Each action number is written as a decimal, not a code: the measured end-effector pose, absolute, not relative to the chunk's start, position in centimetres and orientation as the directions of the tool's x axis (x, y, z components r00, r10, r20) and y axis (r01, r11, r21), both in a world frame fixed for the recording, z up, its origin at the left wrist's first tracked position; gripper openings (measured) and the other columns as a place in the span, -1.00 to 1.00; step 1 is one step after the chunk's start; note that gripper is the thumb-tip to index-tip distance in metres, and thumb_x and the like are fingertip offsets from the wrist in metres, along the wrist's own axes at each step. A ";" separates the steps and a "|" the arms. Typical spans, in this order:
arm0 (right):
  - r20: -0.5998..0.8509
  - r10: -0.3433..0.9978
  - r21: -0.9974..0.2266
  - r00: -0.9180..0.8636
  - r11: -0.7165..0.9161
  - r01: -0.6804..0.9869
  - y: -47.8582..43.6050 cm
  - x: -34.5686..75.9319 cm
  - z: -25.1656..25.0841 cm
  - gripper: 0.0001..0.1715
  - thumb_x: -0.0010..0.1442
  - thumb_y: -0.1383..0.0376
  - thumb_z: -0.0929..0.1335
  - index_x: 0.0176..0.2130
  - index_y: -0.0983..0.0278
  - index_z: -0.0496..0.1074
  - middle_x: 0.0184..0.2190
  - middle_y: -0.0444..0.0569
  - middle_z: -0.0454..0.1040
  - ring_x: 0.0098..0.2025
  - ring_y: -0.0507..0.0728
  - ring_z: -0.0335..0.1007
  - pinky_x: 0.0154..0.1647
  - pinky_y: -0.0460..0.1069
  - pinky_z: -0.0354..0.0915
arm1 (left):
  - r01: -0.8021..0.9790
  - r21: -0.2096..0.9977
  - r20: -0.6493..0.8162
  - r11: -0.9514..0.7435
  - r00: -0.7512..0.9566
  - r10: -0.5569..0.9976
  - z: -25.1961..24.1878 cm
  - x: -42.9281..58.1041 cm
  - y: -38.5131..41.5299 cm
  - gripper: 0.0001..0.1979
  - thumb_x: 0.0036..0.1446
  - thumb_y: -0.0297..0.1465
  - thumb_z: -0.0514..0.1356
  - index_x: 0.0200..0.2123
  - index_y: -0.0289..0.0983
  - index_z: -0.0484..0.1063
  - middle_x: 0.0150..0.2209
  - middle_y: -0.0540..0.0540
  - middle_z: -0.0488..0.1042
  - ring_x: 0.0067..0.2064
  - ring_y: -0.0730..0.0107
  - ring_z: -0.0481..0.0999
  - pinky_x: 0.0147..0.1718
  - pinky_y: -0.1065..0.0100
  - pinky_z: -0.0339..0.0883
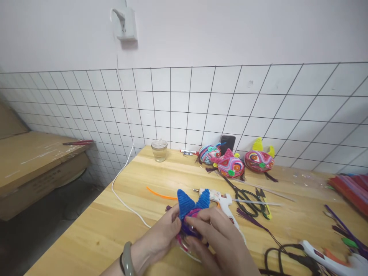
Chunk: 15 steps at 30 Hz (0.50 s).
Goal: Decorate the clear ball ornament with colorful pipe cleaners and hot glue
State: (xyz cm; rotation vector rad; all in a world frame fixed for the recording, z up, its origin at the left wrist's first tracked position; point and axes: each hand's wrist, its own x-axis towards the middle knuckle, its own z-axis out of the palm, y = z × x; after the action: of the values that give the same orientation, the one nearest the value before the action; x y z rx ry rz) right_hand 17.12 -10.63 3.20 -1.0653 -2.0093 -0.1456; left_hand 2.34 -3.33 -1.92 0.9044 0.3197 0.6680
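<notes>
In the head view, the left hand [166, 230] holds a small craft figure with two pointed, fuzzy blue ears and a purple-and-pink body [186, 207] from its left side, the thumb pressed near the base of an ear. The right hand [221, 237] is closed in on the other side, its thumb and fingertips pinching at the front of the figure. The figure is raised in front of the person, over the near part of the pale wooden table [115, 230].

Near the table's far left corner stands a short, clear glass cup [159, 152] with a whitish cover; it seems to hold a pale, clear liquid in its lower part. To the left of the table, a big brown cardboard box [43, 188] carries a red-handled tool [77, 142] on top; its contents cannot be seen.

Along the back of the table sit three striped, fuzzy craft heads: a blue one [209, 154], a pink one [230, 166] just beside it, and a yellow-eared one [259, 161] further right. A black phone [228, 145] leans behind the first two. Just beyond the hands lie a white glue gun [225, 203], black-handled scissors [244, 203] and a yellow cutter [266, 209].
</notes>
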 end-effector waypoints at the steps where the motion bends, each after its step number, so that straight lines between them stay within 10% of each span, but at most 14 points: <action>1: 0.726 0.627 -0.257 -0.284 0.630 0.733 -10.6 16.9 3.2 -0.80 0.23 0.38 0.32 -0.11 0.32 0.40 -0.39 0.01 0.45 -0.41 0.09 0.34 -0.47 -0.04 0.31 | -0.390 0.816 0.017 0.427 0.754 0.657 -2.0 2.4 -3.5 -0.51 0.03 -0.12 0.25 -0.05 -0.31 0.48 -0.05 -0.26 0.53 -0.01 0.13 0.47 -0.01 0.23 0.27; 8: 0.851 0.519 -0.307 -0.081 0.617 0.724 -10.5 15.5 2.5 -0.74 0.30 0.31 0.25 -0.37 0.24 0.47 -0.57 -0.10 0.41 -0.51 0.05 0.26 -0.52 -0.05 0.17 | -0.274 0.873 -0.072 0.404 0.746 0.662 -1.4 2.7 -4.5 -0.63 0.01 -0.32 0.32 -0.07 -0.22 0.48 -0.21 -0.10 0.56 -0.15 0.25 0.47 -0.09 0.28 0.29; 15: 0.790 0.579 -0.343 -0.203 0.691 0.637 -10.5 16.6 3.0 -0.82 0.29 0.35 0.28 -0.28 0.26 0.49 -0.51 -0.10 0.46 -0.44 0.04 0.32 -0.46 -0.08 0.23 | -0.233 0.898 -0.081 0.374 0.747 0.660 -1.8 2.9 -4.5 -0.45 -0.18 -0.07 0.36 -0.11 -0.21 0.49 -0.37 -0.01 0.50 -0.40 0.38 0.43 -0.45 0.40 0.27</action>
State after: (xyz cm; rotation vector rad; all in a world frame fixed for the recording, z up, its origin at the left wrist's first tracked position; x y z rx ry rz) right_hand 16.61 -10.54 3.04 -0.9504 -1.8781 -0.0713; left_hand 2.88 -4.52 -1.77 1.0397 0.4727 0.6000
